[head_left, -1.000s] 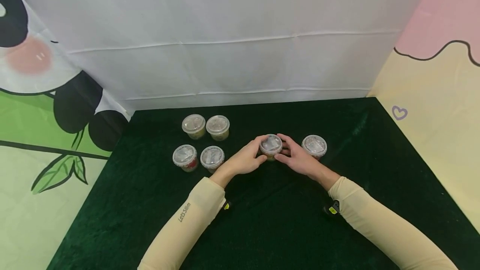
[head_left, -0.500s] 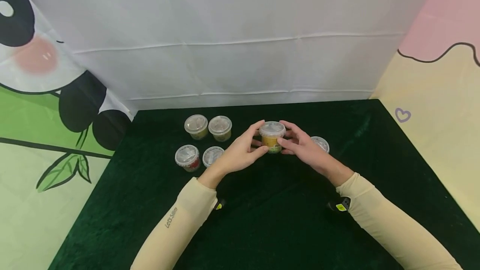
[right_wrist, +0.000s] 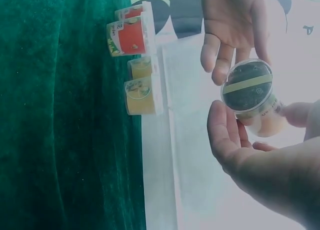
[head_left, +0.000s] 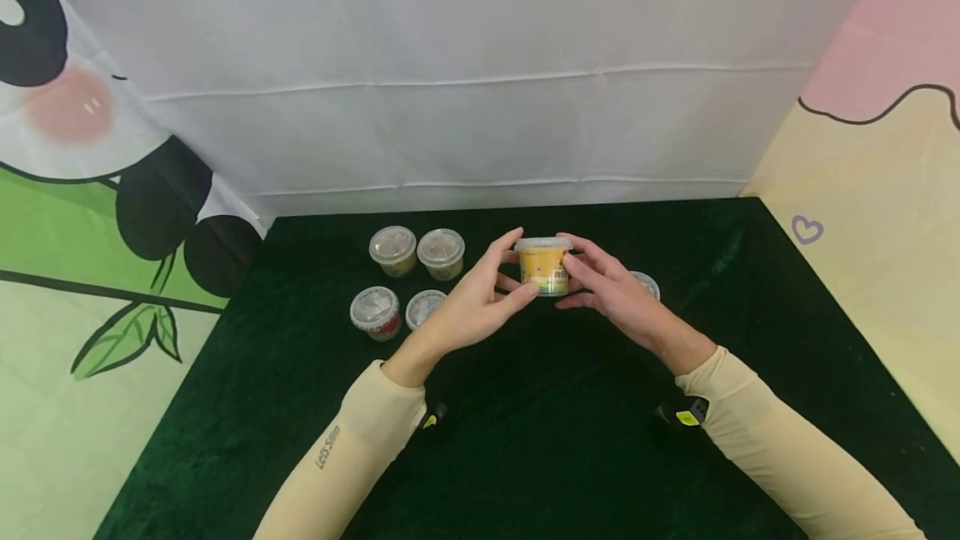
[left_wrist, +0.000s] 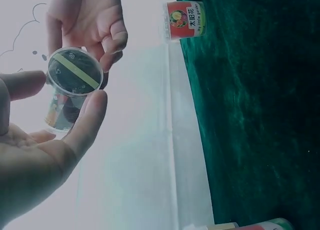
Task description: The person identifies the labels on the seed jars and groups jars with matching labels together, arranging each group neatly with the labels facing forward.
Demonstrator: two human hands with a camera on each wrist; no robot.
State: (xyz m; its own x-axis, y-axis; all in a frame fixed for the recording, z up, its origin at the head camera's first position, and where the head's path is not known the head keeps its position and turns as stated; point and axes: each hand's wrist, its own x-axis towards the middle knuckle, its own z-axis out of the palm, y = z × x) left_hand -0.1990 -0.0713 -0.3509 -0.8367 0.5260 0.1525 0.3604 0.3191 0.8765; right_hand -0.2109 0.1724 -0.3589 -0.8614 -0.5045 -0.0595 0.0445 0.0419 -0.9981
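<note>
Between both hands, raised off the green cloth, is a small clear plastic cup (head_left: pixel 546 267) with a yellow label and a translucent lid. My left hand (head_left: pixel 480 298) grips its left side, thumb low on the label and fingers behind. From the right, my right hand (head_left: pixel 615 290) holds the cup with thumb and fingertips. Both wrist views show the cup's round base (left_wrist: pixel 75 72) with a pale strip across dark contents. Behind the right hand, another lidded cup (head_left: pixel 647 283) is partly hidden; its label looks red in the left wrist view.
Two yellowish cups (head_left: pixel 393 250) stand at the back left. In front of them are two red-labelled cups (head_left: pixel 375 312), one partly covered by the left hand. Dark green cloth (head_left: pixel 525 440) covers the table, with a white curtain (head_left: pixel 480 132) rising behind.
The cup has come up off the cloth in both hands and tilted back, so its yellow label now faces the head camera. The other cups stay in place.
</note>
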